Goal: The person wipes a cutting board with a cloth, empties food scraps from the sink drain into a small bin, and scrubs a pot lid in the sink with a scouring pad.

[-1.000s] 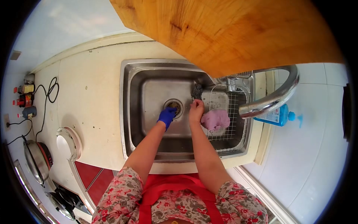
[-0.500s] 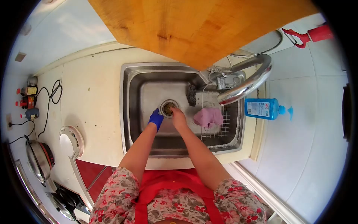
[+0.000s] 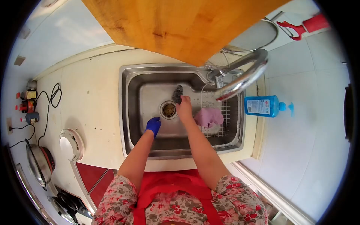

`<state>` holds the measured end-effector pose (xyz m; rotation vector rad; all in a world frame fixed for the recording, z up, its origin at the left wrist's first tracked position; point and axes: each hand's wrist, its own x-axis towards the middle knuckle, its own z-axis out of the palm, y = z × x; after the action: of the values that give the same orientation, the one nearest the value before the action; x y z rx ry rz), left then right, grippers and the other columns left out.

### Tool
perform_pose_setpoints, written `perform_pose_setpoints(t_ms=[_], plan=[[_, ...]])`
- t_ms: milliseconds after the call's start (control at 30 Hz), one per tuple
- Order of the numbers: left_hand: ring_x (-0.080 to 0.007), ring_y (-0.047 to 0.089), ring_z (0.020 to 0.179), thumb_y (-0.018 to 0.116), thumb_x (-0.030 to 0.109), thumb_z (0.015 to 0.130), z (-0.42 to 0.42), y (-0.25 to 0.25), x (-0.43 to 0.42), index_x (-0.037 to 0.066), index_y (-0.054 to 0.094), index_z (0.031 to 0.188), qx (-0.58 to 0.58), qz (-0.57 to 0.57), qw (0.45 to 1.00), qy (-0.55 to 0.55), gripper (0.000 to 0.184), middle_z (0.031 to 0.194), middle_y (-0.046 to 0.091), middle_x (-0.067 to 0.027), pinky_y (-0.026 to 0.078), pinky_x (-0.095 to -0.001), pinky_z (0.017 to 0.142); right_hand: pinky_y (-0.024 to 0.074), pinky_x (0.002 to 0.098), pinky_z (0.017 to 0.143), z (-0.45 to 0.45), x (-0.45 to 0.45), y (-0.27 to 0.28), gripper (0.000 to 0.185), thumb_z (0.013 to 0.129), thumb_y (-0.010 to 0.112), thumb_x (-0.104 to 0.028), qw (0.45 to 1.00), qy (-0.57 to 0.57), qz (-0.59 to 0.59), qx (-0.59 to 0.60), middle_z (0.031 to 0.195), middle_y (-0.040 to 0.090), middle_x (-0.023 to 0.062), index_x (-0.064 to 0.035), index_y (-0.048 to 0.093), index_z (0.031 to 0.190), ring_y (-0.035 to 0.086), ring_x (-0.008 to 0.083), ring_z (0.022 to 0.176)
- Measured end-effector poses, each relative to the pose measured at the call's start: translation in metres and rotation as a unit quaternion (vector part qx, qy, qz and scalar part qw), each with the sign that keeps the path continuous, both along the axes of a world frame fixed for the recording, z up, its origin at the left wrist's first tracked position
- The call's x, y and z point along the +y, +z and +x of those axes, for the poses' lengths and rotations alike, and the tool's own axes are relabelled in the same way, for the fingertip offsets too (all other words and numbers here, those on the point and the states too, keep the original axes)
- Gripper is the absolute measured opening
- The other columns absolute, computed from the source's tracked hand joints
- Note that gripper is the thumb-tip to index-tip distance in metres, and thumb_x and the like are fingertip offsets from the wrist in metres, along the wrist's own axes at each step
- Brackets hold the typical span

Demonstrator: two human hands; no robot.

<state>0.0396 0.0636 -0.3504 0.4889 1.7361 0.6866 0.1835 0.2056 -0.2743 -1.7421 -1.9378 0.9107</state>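
Observation:
My right hand (image 3: 183, 108), bare, is closed on the lower end of a dark grey scouring pad (image 3: 177, 93) in the steel sink (image 3: 150, 93). Just left of that hand is the round drain (image 3: 168, 109), with brownish scraps in its strainer. My left hand (image 3: 153, 126), in a blue glove, hovers over the sink floor to the lower left of the drain. Its fingers are loosely bent, and I see nothing in them. A crumpled pink cloth (image 3: 209, 117) lies on the wire rack (image 3: 225, 131), right of my right hand.
A chrome faucet (image 3: 243, 84) arches over the sink's right side. Beside the rim lies a blue pump bottle (image 3: 264, 106). An orange wooden panel (image 3: 180, 26) juts in from above. Stacked plates (image 3: 72, 145) and a black cord (image 3: 48, 101) are on the left counter.
My right hand has left the drain, moved up and right, and taken hold of the scouring pad, which has shifted left. My left hand has drawn slightly back from the drain.

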Motion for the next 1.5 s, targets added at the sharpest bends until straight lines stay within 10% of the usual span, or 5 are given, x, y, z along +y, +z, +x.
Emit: perform_pose_setpoints(t_ms=[400, 833, 1067, 1267, 1500], plan=[[-0.028, 0.058, 0.095, 0.057, 0.018, 0.073, 0.02, 0.019, 0.018, 0.001, 0.059, 0.104, 0.098, 0.118, 0.978, -0.141, 0.035, 0.102, 0.06, -0.0172, 0.044, -0.0321, 0.084, 0.0384, 0.0357, 0.09, 0.105, -0.034, 0.174, 0.045, 0.07, 0.063, -0.004, 0.989, -0.013, 0.083, 0.124, 0.116, 0.046, 0.0175, -0.0004, 0.05, 0.113, 0.046, 0.0328, 0.107], [-0.0312, 0.057, 0.09, 0.054, 0.022, 0.076, 0.027, 0.057, 0.015, 0.003, 0.062, 0.096, 0.097, 0.106, 0.978, -0.154, 0.028, 0.096, 0.061, -0.018, 0.045, -0.0358, 0.08, 0.0431, 0.0407, 0.081, 0.152, -0.032, 0.053, 0.018, 0.07, 0.055, -0.013, 0.972, 0.023, 0.065, -0.225, 0.1, 0.055, 0.018, -0.0027, 0.061, 0.084, 0.052, 0.0324, 0.097], [-0.0318, 0.056, 0.092, 0.054, 0.019, 0.075, 0.016, 0.054, 0.021, 0.005, 0.062, 0.095, 0.153, 0.149, 0.945, -0.247, 0.026, 0.098, 0.06, -0.017, 0.044, -0.0371, 0.082, 0.048, 0.0336, 0.064, 0.163, -0.03, 0.189, 0.016, 0.073, 0.056, -0.013, 0.98, -0.156, -0.071, 0.096, 0.09, 0.061, 0.0136, -0.0009, 0.061, 0.083, 0.059, 0.0237, 0.076], [-0.0097, 0.047, 0.065, 0.055, 0.011, 0.078, 0.032, 0.055, 0.029, 0.01, 0.062, 0.103, 0.044, 0.172, 0.955, -0.237, 0.027, 0.075, 0.055, 0.0007, 0.039, -0.0239, 0.057, 0.0479, 0.0365, 0.079, 0.191, -0.036, 0.226, 0.032, 0.082, 0.056, -0.019, 0.614, -0.213, -0.357, 0.671, 0.101, 0.059, 0.0129, -0.0009, 0.052, 0.108, 0.057, 0.0251, 0.09], [-0.0098, 0.047, 0.066, 0.055, 0.015, 0.078, 0.039, 0.058, 0.036, 0.012, 0.062, 0.103, 0.059, 0.177, 0.94, -0.285, 0.026, 0.076, 0.055, 0.001, 0.04, -0.0249, 0.057, 0.0449, 0.0401, 0.086, 0.262, 0.016, 0.318, 0.06, 0.073, 0.067, -0.027, 0.697, -0.22, -0.081, 0.678, 0.11, 0.054, 0.0173, 0.003, 0.043, 0.119, 0.053, 0.0292, 0.1]])
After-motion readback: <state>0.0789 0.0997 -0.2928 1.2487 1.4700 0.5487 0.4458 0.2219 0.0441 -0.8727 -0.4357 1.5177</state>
